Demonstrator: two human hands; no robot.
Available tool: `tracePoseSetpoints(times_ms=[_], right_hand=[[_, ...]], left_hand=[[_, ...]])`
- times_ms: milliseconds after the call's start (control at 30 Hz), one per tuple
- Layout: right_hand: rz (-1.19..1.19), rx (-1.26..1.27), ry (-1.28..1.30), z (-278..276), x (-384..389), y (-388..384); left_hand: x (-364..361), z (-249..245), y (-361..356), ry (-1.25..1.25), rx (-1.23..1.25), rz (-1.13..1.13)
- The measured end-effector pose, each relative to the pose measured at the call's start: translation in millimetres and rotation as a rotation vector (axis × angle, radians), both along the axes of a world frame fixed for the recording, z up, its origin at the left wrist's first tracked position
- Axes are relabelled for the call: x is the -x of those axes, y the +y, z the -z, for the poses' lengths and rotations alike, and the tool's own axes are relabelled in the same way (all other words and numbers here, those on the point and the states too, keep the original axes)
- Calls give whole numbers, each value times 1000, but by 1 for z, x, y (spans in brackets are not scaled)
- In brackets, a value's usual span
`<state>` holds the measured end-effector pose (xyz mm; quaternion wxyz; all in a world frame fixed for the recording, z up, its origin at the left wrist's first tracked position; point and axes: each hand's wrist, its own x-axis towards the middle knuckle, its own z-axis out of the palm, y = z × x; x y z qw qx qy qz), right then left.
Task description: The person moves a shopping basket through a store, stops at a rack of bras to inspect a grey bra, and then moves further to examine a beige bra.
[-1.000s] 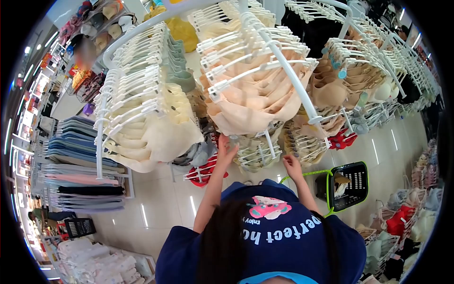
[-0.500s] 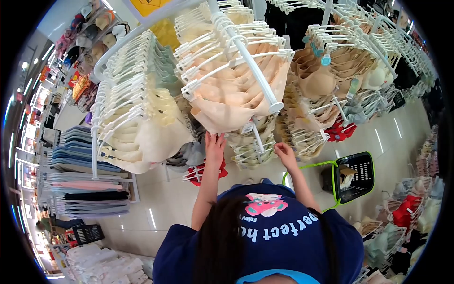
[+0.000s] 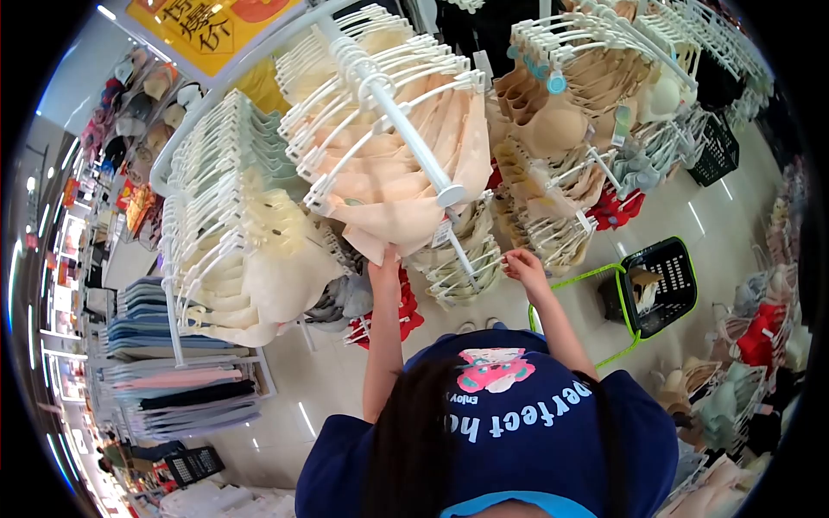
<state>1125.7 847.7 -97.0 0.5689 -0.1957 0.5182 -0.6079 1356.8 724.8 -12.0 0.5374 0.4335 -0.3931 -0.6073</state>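
Note:
A row of peach bras (image 3: 397, 226) hangs from white hangers on a pale metal arm (image 3: 414, 155) in front of me. My left hand (image 3: 386, 269) is at the lower edge of the front bra, and its fabric is drawn down to a point there. Those fingertips are partly hidden by the cloth and look closed on it. My right hand (image 3: 525, 268) is raised to the right, fingers curled together, beside a lower row of pale green bras (image 3: 466, 268). Whatever is between its fingertips, if anything, is too small to make out.
Cream bras (image 3: 276, 276) hang on the left, tan bras (image 3: 557, 129) on the right. A black basket (image 3: 661, 289) with a green handle stands on the floor at right. Folded clothes (image 3: 181, 380) lie at left, and a yellow sign (image 3: 220, 30) is above.
The view has shifted, bringing more of the yellow sign into sight. My left hand has gone from open fingers against the front bra to drawing its lower edge down.

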Motion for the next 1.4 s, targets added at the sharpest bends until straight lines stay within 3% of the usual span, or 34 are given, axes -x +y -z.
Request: tracePoseSetpoints(times_ms=[167,300,367,533,633,733,833,867,967,1167,1400], right_hand=[[-2,-79,18,5,12,18],[99,-113,24,12,35,14],[108,-93,12,-5,43,10],[50,188,-214,-63,34,-17],[-36,363,-398,-85,21,-37],[-180,508,-503,-105,6,-50],[-199,506,-428,-99,-6,-57],[-180,489,-391,-99,-8,-56],[-214,435,-518,-97,-13,-56],[-310,403,-506,-93,-5,-47],[-134,298,-342,-113,-8,-37]], left_hand=[[2,0,2,-51,72,-84],[12,-19,3,447,-63,-24],[15,-29,4,433,-129,27],[7,-29,2,592,-193,240],[6,-33,11,646,-281,160],[-2,-27,15,967,-193,384],[-7,-20,18,922,-175,286],[-3,-26,21,985,-110,362],[14,-42,36,831,-103,136],[24,-41,68,903,-185,275],[3,-19,52,501,-396,227]])
